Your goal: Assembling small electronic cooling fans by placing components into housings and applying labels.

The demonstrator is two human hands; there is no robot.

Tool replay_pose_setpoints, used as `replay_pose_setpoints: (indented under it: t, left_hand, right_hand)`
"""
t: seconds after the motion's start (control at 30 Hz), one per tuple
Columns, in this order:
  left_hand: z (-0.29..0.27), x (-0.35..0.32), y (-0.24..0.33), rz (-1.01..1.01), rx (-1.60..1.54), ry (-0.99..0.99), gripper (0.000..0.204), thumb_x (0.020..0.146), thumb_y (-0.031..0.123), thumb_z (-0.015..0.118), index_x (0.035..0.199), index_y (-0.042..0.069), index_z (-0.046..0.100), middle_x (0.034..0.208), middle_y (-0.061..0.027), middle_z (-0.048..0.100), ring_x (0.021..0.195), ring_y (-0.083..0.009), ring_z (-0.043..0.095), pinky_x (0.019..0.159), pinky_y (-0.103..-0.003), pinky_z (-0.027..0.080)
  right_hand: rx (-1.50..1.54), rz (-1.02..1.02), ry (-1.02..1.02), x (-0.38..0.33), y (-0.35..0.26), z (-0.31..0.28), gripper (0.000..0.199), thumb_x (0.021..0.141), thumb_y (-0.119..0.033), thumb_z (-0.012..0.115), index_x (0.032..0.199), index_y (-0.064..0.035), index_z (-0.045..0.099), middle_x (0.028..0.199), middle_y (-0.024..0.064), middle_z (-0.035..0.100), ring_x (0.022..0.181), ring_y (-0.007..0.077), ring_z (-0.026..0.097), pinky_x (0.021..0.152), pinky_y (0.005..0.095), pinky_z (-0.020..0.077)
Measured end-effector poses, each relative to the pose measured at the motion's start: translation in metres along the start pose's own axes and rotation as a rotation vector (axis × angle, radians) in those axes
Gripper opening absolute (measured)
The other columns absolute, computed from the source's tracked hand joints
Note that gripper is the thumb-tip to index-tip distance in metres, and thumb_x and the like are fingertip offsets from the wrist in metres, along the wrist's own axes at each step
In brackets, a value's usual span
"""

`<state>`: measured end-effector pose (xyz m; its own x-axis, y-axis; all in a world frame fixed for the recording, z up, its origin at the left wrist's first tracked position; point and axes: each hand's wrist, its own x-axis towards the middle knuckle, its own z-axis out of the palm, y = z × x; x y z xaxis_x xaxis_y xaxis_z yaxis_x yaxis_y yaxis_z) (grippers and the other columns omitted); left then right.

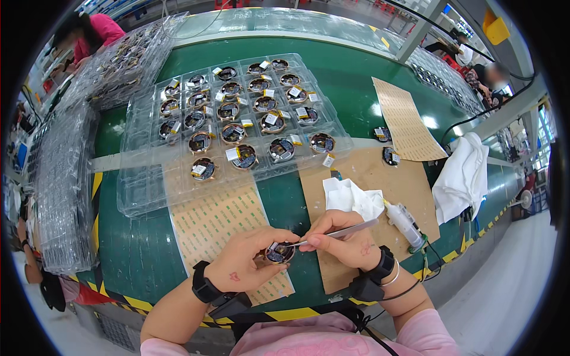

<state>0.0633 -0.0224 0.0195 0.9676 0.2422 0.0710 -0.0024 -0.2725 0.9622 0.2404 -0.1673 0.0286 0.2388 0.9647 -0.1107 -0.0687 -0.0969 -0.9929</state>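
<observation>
My left hand [242,261] is closed around the rim of a round watch case [280,253] with a dark circuit board inside. Pinched in my right hand [345,240] is a pair of metal tweezers [356,228], its tip reaching the upper edge of that case. What the tip touches is too small to make out. Beyond my hands lies a clear plastic tray [139,184] with several similar round cases, many with small silver battery cells beside or on them. Under my left hand is a sheet of printed adhesive backing [222,221].
Right of my hands are a white dispenser bottle [406,224] with a cable, a crumpled white tissue [350,199] and a white cloth [462,178], around brown cardboard [380,172]. Two small dark boards [390,156] lie beyond. Stacked clear trays [62,190] stand left; other people sit farther off.
</observation>
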Motion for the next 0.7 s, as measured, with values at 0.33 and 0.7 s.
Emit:
replay_pose_setpoints:
  t: [0.33,0.7]
  left_hand:
    - [-0.0014,0.0,0.0015,0.042,0.016,0.035,0.046,0.067,0.003,0.072,0.11,0.007,0.061,0.091,-0.0091,0.063,0.082,-0.0232,0.063,0.071,-0.03,0.048]
    - [-0.0039,0.0002,0.0002,0.039,0.085,0.032,0.046,0.072,0.002,0.068,0.116,0.009,0.057,0.101,-0.0121,0.062,0.09,-0.0257,0.062,0.079,-0.033,0.05]
  right_hand:
    - [-0.042,-0.191,-0.011,-0.0005,0.0008,0.0014,0.006,0.083,-0.005,0.066,0.084,0.0002,0.061,0.083,0.0114,0.067,0.078,0.0158,0.065,0.066,0.0266,0.0519]
    - [-0.438,-0.606,0.032,0.002,0.0036,0.0033,0.011,0.075,-0.004,0.071,0.081,-0.0028,0.062,0.081,0.012,0.068,0.073,0.023,0.066,0.063,0.0286,0.051]
